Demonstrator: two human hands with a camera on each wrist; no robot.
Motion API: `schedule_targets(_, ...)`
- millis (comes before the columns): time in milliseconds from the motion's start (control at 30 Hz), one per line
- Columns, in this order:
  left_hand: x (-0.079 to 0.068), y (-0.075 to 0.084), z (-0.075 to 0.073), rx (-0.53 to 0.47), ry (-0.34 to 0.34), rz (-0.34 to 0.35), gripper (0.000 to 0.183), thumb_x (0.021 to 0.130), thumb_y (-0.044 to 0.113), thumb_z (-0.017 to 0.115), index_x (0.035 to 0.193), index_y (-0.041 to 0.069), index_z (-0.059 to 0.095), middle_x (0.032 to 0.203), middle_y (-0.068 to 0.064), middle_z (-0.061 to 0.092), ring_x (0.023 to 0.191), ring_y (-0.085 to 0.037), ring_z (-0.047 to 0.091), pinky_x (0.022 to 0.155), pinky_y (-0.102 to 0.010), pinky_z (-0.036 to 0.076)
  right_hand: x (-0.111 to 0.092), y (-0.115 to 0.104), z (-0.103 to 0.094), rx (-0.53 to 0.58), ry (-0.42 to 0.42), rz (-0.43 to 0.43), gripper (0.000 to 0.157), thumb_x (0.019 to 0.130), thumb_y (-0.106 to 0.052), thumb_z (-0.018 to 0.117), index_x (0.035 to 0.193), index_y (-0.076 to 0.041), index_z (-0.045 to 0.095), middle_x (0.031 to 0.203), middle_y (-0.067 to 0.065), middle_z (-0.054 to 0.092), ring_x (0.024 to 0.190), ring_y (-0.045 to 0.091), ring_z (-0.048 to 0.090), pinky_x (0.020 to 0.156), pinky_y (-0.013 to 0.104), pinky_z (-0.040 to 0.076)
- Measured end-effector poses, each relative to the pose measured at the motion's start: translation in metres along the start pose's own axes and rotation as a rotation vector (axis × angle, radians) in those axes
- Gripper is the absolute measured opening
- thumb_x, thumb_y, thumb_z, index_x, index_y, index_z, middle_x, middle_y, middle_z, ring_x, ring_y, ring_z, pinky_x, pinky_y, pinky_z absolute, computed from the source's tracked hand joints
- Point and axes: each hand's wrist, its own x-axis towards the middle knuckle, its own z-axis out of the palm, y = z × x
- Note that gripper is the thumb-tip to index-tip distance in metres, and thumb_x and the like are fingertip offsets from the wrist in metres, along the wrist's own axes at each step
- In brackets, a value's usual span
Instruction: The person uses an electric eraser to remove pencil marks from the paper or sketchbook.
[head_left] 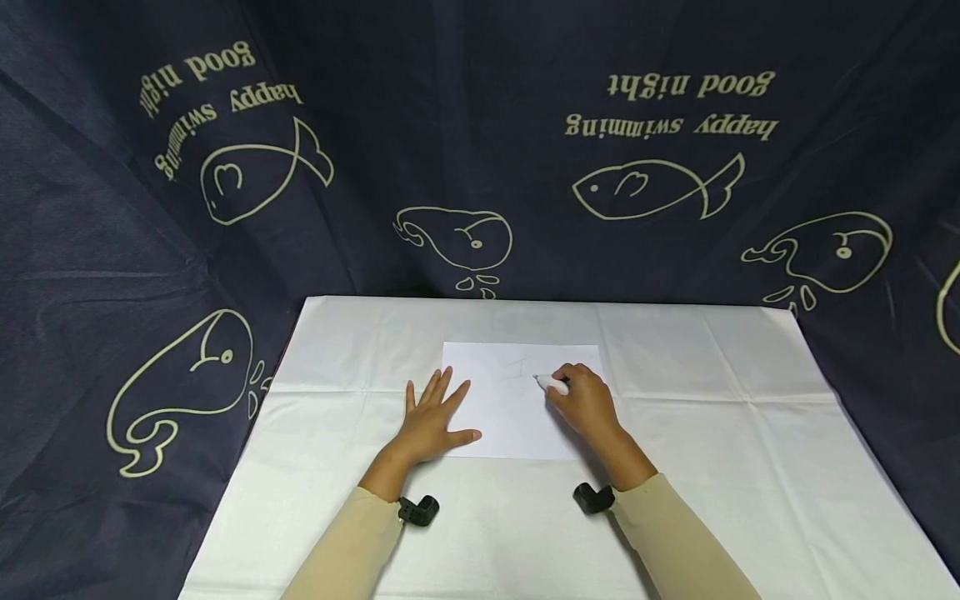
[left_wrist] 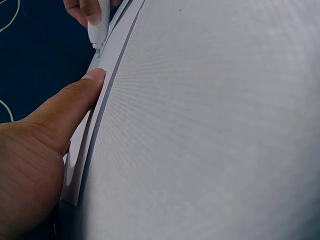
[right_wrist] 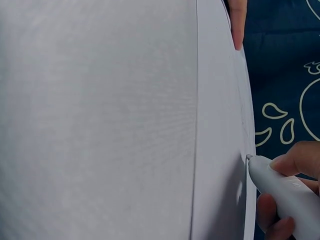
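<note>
A white sheet of paper [head_left: 502, 417] lies on the white-covered table, with faint strokes near its upper middle. My left hand [head_left: 429, 425] rests flat at the paper's left side, fingers spread, its thumb [left_wrist: 75, 102] on the sheet by the near edge. In my right hand [head_left: 587, 406] is a thick white correction pen [right_wrist: 285, 187] with a thin metal-looking tip, pinched between thumb and fingers. It tilts with its tip pointing left, at the paper's surface right of the strokes. The right wrist view shows the tip meeting its own shadow on the sheet.
A white cloth [head_left: 675, 350] with fold creases covers the table. Behind and to the sides hangs a dark blue cloth [head_left: 465, 100] printed with fish, whales and upside-down lettering. Black wrist devices [head_left: 418, 510] sit at both sleeve cuffs.
</note>
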Motion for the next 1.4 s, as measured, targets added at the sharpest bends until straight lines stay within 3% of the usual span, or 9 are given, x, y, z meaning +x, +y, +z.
schedule_targets(333,0.002,-0.002,0.003,0.009,0.009,-0.006,0.090,0.089,0.061,0.067,0.161,0.022,0.030,0.172,-0.013,0.006,0.160,-0.033,-0.001,0.119,-0.070,-0.012,-0.001,-0.007,0.004,0.008,-0.011,-0.017,0.024,0.085,-0.019,0.076,0.103,-0.003,0.074,0.099,0.016,0.071,0.084,0.031,0.069,0.073,0.047,0.055)
schedule_targets(600,0.001,-0.002,0.002,0.012,0.016,-0.005,0.089,0.089,0.060,0.068,0.160,0.021,0.031,0.172,-0.014,0.007,0.160,-0.035,0.001,0.119,-0.071,-0.011,-0.002,0.001,0.000,0.009,0.010,0.021,0.023,0.086,-0.018,0.075,0.103,-0.002,0.073,0.100,0.017,0.071,0.088,0.033,0.069,0.077,0.048,0.055)
schedule_targets(1400,0.001,-0.003,0.004,0.010,0.013,-0.005,0.090,0.089,0.060,0.068,0.161,0.022,0.031,0.172,-0.013,0.006,0.160,-0.033,-0.001,0.119,-0.070,-0.012,0.000,0.000,0.000,0.025,0.002,0.033,0.021,0.086,-0.018,0.074,0.101,-0.003,0.073,0.098,0.016,0.070,0.080,0.027,0.066,0.070,0.042,0.053)
